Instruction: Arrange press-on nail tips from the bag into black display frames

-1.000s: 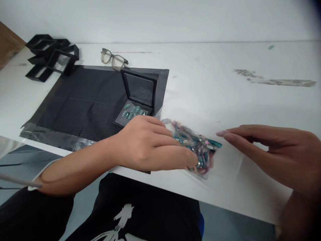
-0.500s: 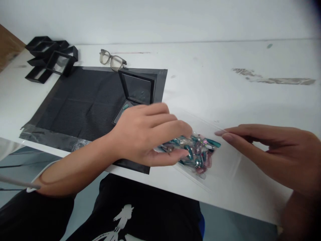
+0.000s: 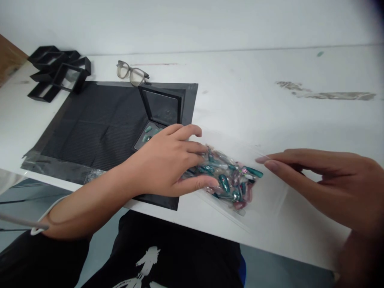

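A clear plastic bag [image 3: 274,192] lies on the table with a heap of press-on nails [image 3: 224,180] in it, teal, pink and glittery. Over the heap's left end is my left hand [image 3: 172,160], palm down, its fingers apart and its thumb and fingertips at the bag. My right hand [image 3: 327,184] pinches the bag's right edge between thumb and fingers. Behind my left hand an open black case [image 3: 160,107] stands with its lid up. Several teal nails [image 3: 148,129] show in its tray; my hand hides the remainder.
Under the case lies a black mat [image 3: 90,124], taped along its front. Glasses [image 3: 132,74] rest at its back edge. Several black frame boxes [image 3: 67,76] are piled at the back left. A grey tape strip [image 3: 339,95] and a small teal piece [image 3: 320,53] are at the right.
My left hand has shifted slightly left and its fingers have spread, uncovering more of the nails in the bag. More of the case's tray shows. My right hand keeps its pinch.
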`<control>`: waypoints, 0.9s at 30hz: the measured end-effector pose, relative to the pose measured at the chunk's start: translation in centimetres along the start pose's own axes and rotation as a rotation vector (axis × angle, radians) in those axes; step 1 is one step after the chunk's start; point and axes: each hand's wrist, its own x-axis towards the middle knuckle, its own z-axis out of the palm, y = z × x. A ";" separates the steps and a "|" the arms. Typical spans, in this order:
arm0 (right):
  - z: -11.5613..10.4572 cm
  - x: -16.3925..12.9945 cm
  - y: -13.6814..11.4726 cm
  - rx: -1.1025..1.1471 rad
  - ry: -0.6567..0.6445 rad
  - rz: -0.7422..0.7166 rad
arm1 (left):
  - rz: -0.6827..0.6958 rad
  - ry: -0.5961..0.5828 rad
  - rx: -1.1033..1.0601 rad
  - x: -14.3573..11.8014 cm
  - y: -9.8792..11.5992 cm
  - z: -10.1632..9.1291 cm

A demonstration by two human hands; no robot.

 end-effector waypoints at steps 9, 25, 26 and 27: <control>-0.2 0.0 -0.1 0.003 -0.020 0.027 | 0.034 0.074 0.007 -0.1 -0.1 0.1; -0.1 0.1 -0.2 0.013 -0.024 -0.017 | -0.071 0.455 -0.295 0.3 0.0 0.9; -0.2 0.0 -0.1 0.015 -0.026 -0.015 | -0.080 0.470 -0.302 0.3 0.2 0.8; -0.2 0.0 -0.1 0.018 -0.027 -0.015 | -0.089 0.484 -0.306 0.3 0.4 0.8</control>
